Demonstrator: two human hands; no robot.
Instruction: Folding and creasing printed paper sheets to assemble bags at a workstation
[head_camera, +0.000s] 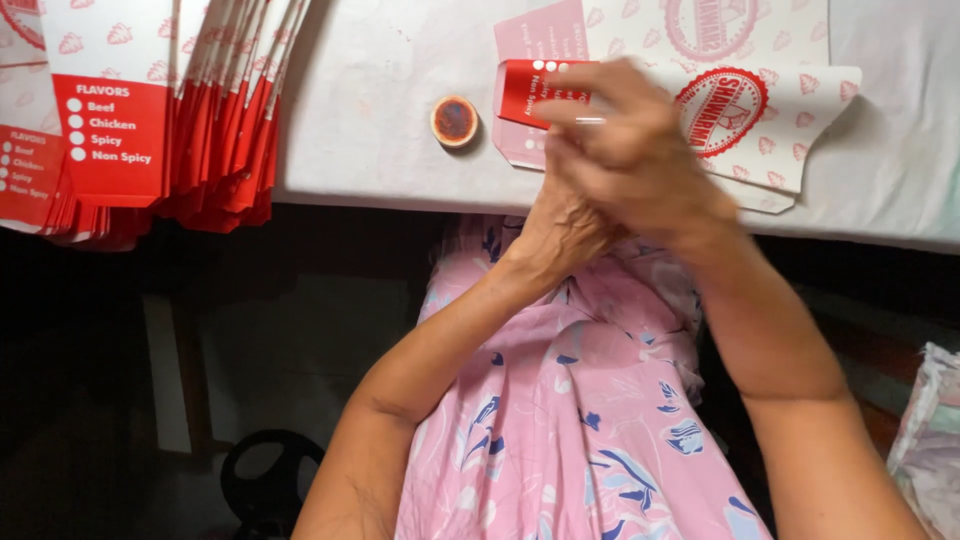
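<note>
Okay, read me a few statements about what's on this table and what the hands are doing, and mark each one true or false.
1. The right hand lies over the left hand at the table edge. True.
2. A small round pot sits left of the hands. True.
3. The stack of red and white flat cartons is at the right end. False: it is at the left.
4. The flat carton under the hands is blue. False: it is pink, white and red.
5. The person wears a flowered pink garment. True.
</note>
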